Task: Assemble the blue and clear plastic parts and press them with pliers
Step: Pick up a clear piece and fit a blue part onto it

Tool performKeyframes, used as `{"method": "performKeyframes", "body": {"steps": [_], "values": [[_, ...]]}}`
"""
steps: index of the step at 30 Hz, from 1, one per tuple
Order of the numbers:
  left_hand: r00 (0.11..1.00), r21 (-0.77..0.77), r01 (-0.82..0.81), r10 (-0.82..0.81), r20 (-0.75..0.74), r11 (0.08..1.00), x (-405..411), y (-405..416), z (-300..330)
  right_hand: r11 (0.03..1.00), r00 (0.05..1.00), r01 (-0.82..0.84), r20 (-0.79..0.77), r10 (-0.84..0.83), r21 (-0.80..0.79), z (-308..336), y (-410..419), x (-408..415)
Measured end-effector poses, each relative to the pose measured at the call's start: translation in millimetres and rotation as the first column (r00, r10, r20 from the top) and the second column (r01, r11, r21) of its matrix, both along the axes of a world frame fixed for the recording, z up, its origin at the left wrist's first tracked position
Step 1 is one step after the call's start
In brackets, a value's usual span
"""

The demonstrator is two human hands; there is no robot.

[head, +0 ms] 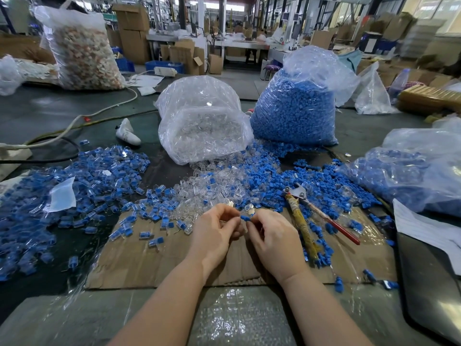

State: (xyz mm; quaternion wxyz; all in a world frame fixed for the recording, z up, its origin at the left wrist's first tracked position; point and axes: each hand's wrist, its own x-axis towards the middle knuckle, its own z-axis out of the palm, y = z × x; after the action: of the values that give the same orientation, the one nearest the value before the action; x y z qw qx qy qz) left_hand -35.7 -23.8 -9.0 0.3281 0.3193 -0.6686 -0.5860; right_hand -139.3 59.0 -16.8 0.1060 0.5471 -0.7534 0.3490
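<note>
Clear bag (203, 121) of clear parts, taller bag (295, 108) of blue parts, left hand (214, 231) and right hand (272, 236) together pinching a blue part (245, 218), pliers (306, 211) beside.

I count two hands of mine, my left hand (214, 229) and my right hand (272, 236), meeting over one sheet of cardboard (154, 265). One blue part (245, 218) sits between my fingertips. One pair of pliers (309, 216) lies to the right. Far ahead stand two big bags side by side: one bag of clear parts (202, 121) and one bag of blue parts (296, 108). A third bag of blue pieces (411, 168) slumps at the right. Loose blue and clear pieces around me are too many to count.
</note>
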Motion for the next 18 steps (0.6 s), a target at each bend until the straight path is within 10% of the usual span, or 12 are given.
{"method": "performKeyframes", "body": {"steps": [18], "values": [[0.997, -0.134, 0.014, -0.003, 0.083, 0.991, 2.5, 2.5, -3.3, 0.996, 1.000, -0.023, 0.002, 0.023, 0.082, -3.1, 2.0, -1.5]]}}
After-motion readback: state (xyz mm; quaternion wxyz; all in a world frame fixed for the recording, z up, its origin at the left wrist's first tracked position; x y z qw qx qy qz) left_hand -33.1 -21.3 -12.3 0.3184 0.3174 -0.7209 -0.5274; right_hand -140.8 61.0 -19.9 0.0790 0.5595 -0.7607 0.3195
